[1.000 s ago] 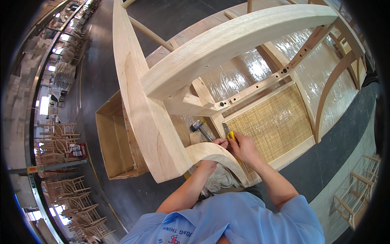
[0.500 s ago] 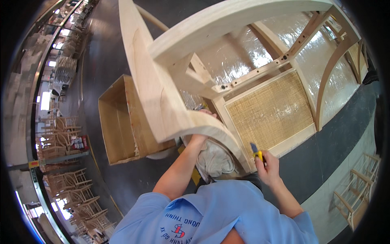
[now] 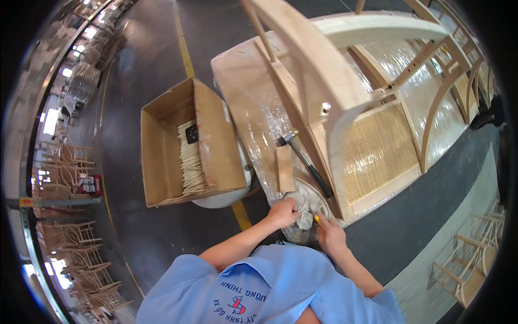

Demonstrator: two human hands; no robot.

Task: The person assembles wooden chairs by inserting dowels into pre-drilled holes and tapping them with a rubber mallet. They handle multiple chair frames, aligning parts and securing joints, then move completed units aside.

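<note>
My left hand (image 3: 283,213) is closed at the left edge of a crumpled pale cloth (image 3: 305,203), its fingers apparently pinching the cloth. In my right hand (image 3: 331,236) is a yellow-and-black utility knife (image 3: 317,219); its front end is at the cloth and the blade cannot be made out. Just beyond the cloth lie a flat wooden block (image 3: 284,169) and a hammer (image 3: 306,162) with a black grip. To the right of them a pale wooden chair frame (image 3: 345,89) with a woven cane panel (image 3: 382,148) rests on the plastic-wrapped work surface (image 3: 245,89).
An open cardboard box (image 3: 218,146) holding a bundle of thin pale sticks (image 3: 191,164) stands to the left, on a round white support (image 3: 224,198). More chair frames (image 3: 477,254) are at the lower right, others along the far left. Yellow lines (image 3: 183,51) mark the dark floor.
My left hand has come out from behind the chair frame to the cloth. My right hand has brought the knife leftward to the cloth. The view has shifted, exposing the hammer and block.
</note>
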